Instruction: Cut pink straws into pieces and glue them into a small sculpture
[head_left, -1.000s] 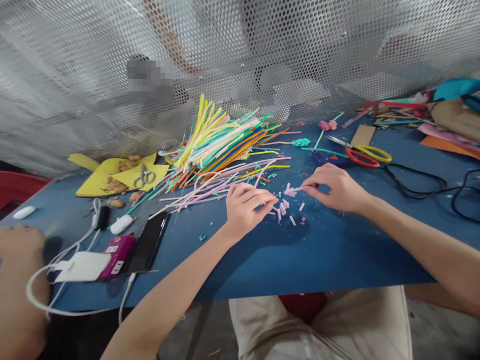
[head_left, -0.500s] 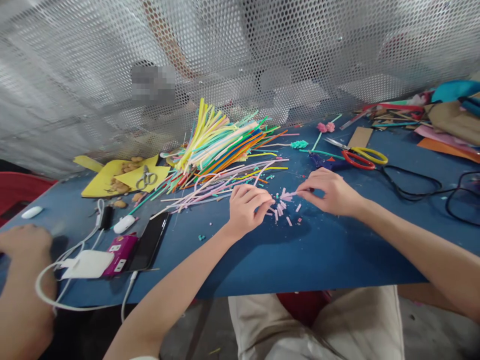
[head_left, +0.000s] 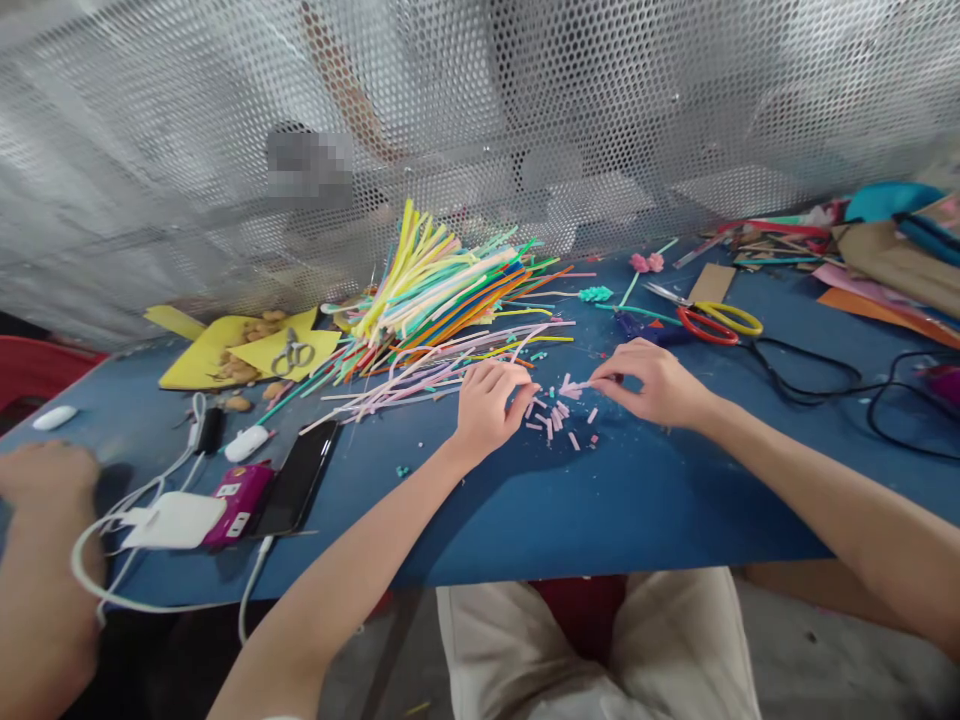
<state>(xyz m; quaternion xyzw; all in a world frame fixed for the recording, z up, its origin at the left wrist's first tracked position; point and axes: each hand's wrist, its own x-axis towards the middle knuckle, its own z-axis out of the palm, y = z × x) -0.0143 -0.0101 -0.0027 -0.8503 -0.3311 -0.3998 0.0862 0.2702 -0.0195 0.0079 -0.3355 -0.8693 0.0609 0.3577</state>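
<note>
Over the blue table point(head_left: 480, 530) my right hand point(head_left: 651, 384) pinches the end of a small pale-purple piece point(head_left: 576, 386) with short prongs at its left tip, like cut pipe cleaner. My left hand point(head_left: 491, 405) is closed, thumb against fingertips; what it pinches, if anything, is too small to make out. Between and below the hands lie several short pale-purple cut pieces point(head_left: 557, 412), with a few teal bits among them. Long lilac pipe cleaners point(head_left: 390, 395) lie just behind my left hand.
A heap of coloured pipe cleaners point(head_left: 442, 290) lies at the back. Scissors point(head_left: 709, 320), a teal twisted piece point(head_left: 596, 294) and a pink flower shape point(head_left: 646, 262) are at right. Left are a phone point(head_left: 298, 480), charger point(head_left: 176, 520), grey scissors point(head_left: 292, 355) and another person's arm point(head_left: 52, 560).
The view has shifted slightly. My left fingertips have drawn back a little from the pieces, while my right hand still pinches the prongy piece.
</note>
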